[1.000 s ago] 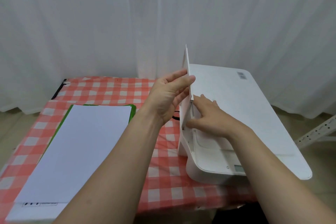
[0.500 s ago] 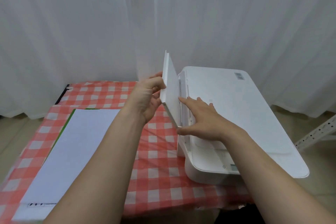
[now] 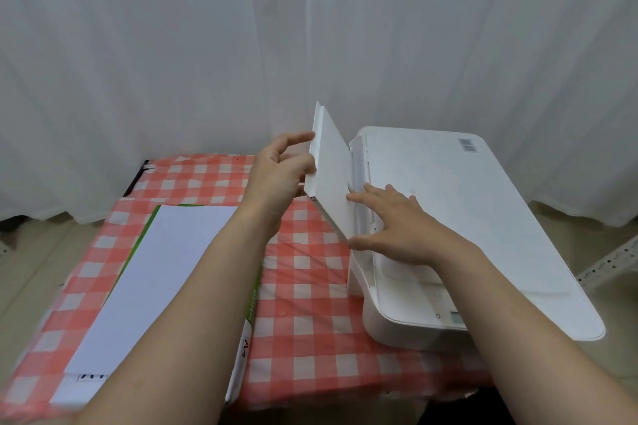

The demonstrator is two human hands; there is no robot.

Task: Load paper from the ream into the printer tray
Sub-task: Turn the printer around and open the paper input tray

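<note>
- my left hand (image 3: 279, 176) touches the outer edge of the printer tray (image 3: 331, 169) (a real grip? i cannot tell).
- my right hand (image 3: 397, 228) lies flat, fingers spread, at the tray's base.
- the ream (image 3: 155, 279) lies on the tabletop (image 3: 310, 321), nearer me than my left hand.

ream wrapper (image 3: 249, 317): letter "a", next character unclear; printer (image 3: 448, 217): power symbol beside display (image 3: 457, 317); lid sticker (image 3: 466, 145): code blocks, unreadable

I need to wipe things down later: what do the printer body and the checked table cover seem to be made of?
Printer body: likely hard plastic, matte white; smooth moulded rounded corners. Table cover: thin plastic sheet or coated cloth, unclear which; creases and a faint sheen show.
</note>
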